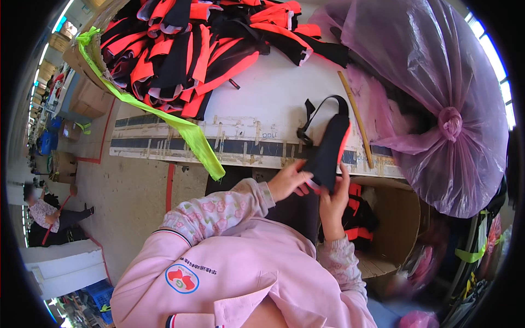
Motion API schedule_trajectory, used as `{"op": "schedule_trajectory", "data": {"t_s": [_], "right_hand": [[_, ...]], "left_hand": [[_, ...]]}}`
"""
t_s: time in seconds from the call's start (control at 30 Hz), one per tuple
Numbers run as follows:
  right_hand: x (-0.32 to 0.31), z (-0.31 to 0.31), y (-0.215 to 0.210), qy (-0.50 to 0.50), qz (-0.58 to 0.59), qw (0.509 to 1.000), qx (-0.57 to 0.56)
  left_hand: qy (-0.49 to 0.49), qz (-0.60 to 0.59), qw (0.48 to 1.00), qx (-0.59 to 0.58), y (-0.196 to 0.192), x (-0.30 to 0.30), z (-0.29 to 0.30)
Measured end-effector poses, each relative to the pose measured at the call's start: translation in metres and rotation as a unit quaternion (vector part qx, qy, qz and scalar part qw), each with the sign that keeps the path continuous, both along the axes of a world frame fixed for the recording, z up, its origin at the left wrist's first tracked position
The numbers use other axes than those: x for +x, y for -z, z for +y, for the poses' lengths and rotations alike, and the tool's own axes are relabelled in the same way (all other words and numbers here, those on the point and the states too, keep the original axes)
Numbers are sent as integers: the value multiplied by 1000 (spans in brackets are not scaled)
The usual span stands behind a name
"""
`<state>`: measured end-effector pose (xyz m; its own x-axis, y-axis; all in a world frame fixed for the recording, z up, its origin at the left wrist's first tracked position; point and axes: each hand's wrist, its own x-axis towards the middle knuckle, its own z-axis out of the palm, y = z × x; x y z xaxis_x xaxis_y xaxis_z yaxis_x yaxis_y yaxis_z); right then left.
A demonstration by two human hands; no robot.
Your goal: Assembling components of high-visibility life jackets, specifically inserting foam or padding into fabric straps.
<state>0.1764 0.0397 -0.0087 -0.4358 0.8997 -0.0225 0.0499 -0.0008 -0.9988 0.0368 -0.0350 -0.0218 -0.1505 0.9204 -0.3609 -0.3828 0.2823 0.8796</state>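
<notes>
A black fabric piece with a bright orange edge (331, 145) is held over the table's near edge, its narrow end pointing away from me. A black strap with a dark buckle loops from its far end and rests on the white tabletop (273, 90). My left hand (290, 181) is closed on the piece's lower left corner, where a pale lining shows. My right hand (334, 202) grips the lower right edge, with the thumb and fingers partly behind the fabric. A large heap of similar black-and-orange pieces (180, 60) lies at the far left.
A wooden stick (355, 117) lies right of the piece. A tied purple plastic bag (421, 60) bulges at the right. A neon yellow strip (188, 136) hangs over the left edge. An open cardboard box (396, 224) stands below. Another person (46, 216) is far left.
</notes>
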Motion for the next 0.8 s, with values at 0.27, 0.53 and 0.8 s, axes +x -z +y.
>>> {"op": "schedule_trajectory", "data": {"t_s": [0.27, 0.53, 0.8], "right_hand": [[-41, 7, -4, -179, -164, 949, 203], [-49, 0, 8, -189, -239, 923, 233], [-55, -13, 26, -130, -174, 959, 184]], "left_hand": [[-78, -138, 980, -119, 8, -14, -23], [-198, -183, 957, -112, 30, 3, -34], [-203, -279, 938, -41, 45, 4, -31]]}}
